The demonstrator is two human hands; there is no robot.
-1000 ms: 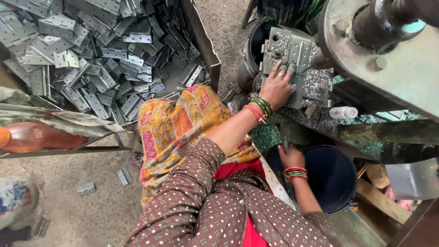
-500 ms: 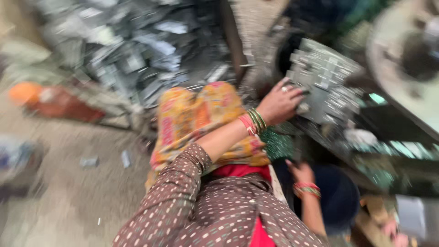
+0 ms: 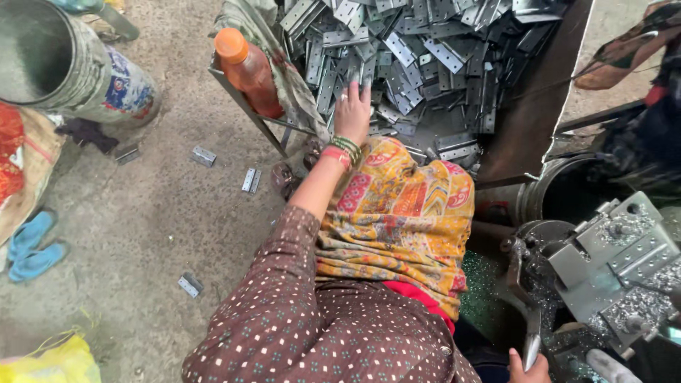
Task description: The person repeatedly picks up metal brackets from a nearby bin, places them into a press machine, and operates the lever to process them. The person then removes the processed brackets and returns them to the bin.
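Observation:
My left hand (image 3: 352, 110) reaches forward with fingers spread and rests flat on a big heap of grey metal hinge plates (image 3: 425, 57) held in a metal tray (image 3: 528, 120). Nothing shows inside the hand. Green and red bangles ring that wrist. A yellow and red patterned cloth (image 3: 404, 213) covers my lap below the arm. My right hand (image 3: 528, 370) is only partly seen at the bottom edge, closed around a thin metal lever (image 3: 531, 346) beside the machine.
A steel jig (image 3: 617, 262) covered in metal shavings sits at right, with a dark tub (image 3: 567, 188) behind it. An orange bottle (image 3: 245, 67) leans by the tray's corner. A metal bucket (image 3: 67, 67), blue sandals (image 3: 32, 245) and loose hinges (image 3: 250, 179) lie on the concrete floor.
My left hand left the steel jig and swung over to the heap of hinge plates. The view turned left with it. My right hand stayed low by the lever.

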